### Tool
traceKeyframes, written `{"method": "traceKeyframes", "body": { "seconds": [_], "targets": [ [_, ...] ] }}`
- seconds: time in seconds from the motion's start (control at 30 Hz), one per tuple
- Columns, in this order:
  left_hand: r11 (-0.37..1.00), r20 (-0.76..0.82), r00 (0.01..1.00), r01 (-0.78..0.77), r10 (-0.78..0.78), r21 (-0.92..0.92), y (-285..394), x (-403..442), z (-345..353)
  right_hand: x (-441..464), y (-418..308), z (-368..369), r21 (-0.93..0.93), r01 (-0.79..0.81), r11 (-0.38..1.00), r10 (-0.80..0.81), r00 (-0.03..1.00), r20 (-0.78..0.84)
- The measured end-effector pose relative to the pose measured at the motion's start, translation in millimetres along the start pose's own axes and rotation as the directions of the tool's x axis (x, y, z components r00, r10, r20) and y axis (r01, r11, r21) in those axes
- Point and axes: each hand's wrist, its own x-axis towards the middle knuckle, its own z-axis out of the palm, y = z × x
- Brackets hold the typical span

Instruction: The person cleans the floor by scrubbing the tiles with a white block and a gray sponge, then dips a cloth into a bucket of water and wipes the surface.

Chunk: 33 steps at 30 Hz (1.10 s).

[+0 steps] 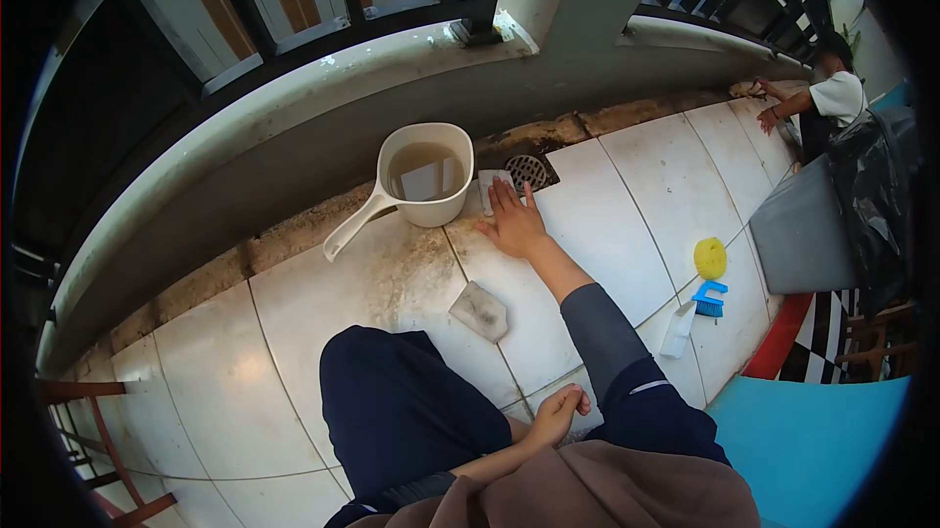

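Note:
My right hand [514, 222] reaches forward with fingers stretched out. Its fingertips lie on a pale, flat, squarish piece [493, 182] beside the round floor drain [527, 172]; the kind of piece is unclear. Just left stands a cream water dipper [425, 207] with cloudy water in it, its handle pointing toward the lower left. Close to my body, my left hand [556, 416] is curled into a loose fist, with no object showing in it. Between the dipper and my knee lies an angular greyish-white piece [480, 312] with a dark smudge. Brown grime stains the white tiles [397, 278] nearby.
On the right are a yellow round scrubber [710, 259], a blue brush [710, 300] and a whitish bottle [678, 330]. Beyond stands a grey bin [805, 227] with a black bag. Another person [832, 102] crouches far right by the wall [323, 161]. A reddish-brown frame [98, 430] stands at left.

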Motion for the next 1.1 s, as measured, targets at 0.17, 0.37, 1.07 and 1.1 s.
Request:
{"method": "traceKeyframes", "body": {
  "seconds": [0.17, 0.37, 1.07, 1.1],
  "targets": [
    [0.999, -0.009, 1.0, 0.014, -0.014, 0.038, 0.8, -1.9, -2.9, 19.2, 2.7, -7.3, 0.029, -0.006, 1.0, 0.006, 1.0, -0.012],
    [1.0, -0.018, 1.0, -0.007, 0.007, -0.022, 0.1, 1.2, -2.8, -29.2, 13.9, 0.9, 0.041, 0.088, 0.995, -0.087, 0.996, -0.031],
    [0.997, -0.097, 0.993, -0.072, 0.069, -0.029, 9.6, 3.2, -6.2, -67.5, 18.2, 9.1, 0.068, 0.084, 0.994, -0.082, 0.996, -0.02],
    [0.998, -0.099, 0.993, -0.065, 0.064, -0.004, 8.3, 2.9, -7.6, -90.1, 20.0, 9.4, 0.063, 0.085, 0.994, -0.085, 0.996, -0.013]
  ]
}}
